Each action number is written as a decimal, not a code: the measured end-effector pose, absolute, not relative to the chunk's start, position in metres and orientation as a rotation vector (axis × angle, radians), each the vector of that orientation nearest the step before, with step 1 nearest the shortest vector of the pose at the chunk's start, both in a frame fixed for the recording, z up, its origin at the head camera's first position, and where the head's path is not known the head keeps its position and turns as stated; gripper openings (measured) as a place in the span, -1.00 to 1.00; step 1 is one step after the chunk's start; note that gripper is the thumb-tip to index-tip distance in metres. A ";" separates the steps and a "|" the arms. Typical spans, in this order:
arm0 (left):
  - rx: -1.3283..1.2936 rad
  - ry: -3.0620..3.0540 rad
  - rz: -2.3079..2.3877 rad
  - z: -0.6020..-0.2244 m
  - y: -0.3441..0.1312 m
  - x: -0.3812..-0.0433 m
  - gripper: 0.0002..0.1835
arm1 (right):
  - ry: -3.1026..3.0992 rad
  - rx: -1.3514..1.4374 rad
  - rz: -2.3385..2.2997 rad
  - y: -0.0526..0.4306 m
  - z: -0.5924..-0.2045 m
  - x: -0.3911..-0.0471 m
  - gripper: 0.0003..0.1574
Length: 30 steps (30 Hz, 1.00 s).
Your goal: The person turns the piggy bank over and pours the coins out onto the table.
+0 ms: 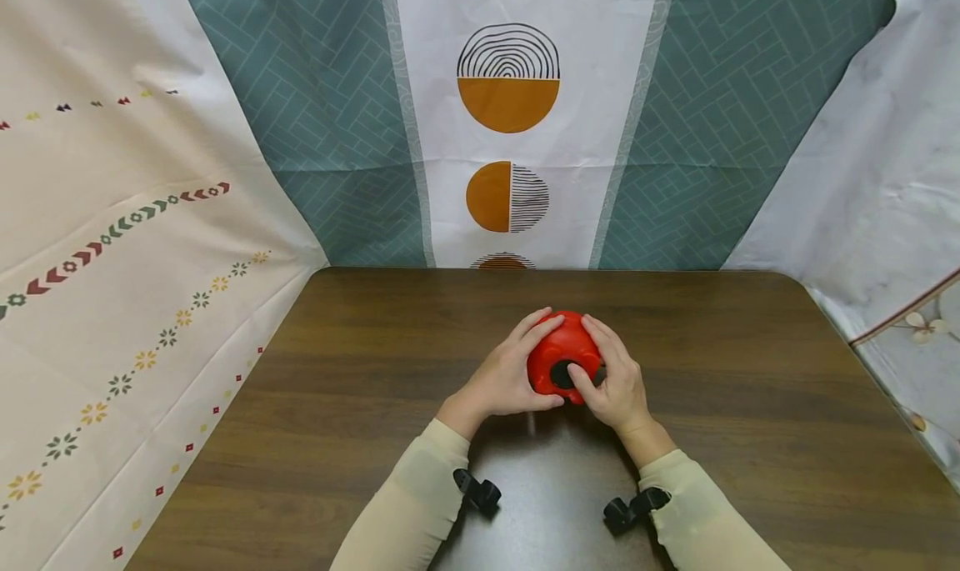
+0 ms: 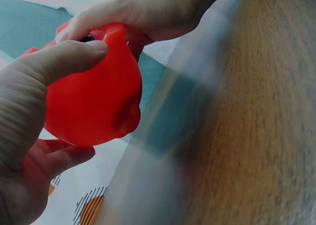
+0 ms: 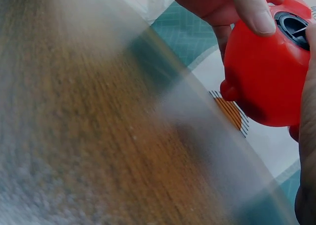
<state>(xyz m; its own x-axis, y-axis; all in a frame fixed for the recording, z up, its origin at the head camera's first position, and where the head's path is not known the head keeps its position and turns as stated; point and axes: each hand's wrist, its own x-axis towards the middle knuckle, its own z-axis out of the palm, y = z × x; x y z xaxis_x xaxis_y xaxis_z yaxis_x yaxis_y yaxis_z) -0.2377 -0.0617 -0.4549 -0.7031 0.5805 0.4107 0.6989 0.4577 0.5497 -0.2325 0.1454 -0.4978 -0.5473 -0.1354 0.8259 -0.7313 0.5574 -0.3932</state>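
A rounded, glossy red piggy bank (image 1: 551, 350) with small stubby bumps is held above the table between both hands. Its round black stopper (image 3: 291, 29) faces up toward the person. My left hand (image 1: 512, 373) grips the left side, fingers over the far side and thumb at the near edge. On the other side, my right hand (image 1: 621, 388) holds the bank with fingers around it, its thumb touching the stopper. In the left wrist view the red body (image 2: 94, 104) hides part of the left fingers.
A brown wooden table (image 1: 345, 363) lies below the hands, with a glossy reflection near its front. Behind it hangs a teal and white patterned cloth (image 1: 333, 121). Pale patterned cloths flank the left and right. Black camera mounts (image 1: 480, 494) are strapped to both wrists.
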 end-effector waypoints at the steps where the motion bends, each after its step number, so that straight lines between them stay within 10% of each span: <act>1: -1.125 -2.528 -1.100 -0.455 -0.062 -0.238 0.12 | -2.013 0.703 0.973 0.146 -0.498 -0.233 -0.18; 30: -0.986 -2.517 -1.347 -0.451 -0.067 -0.241 0.02 | -2.166 0.755 0.858 0.144 -0.496 -0.229 0.21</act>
<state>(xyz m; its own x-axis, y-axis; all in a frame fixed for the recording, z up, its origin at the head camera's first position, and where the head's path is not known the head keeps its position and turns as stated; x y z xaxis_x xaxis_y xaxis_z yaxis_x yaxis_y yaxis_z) -0.2406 -0.0668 -0.4509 -0.7802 0.4884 0.3908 0.5962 0.3915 0.7009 -0.2294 0.1444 -0.4955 -0.6014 -0.2584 0.7560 -0.7060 0.6148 -0.3515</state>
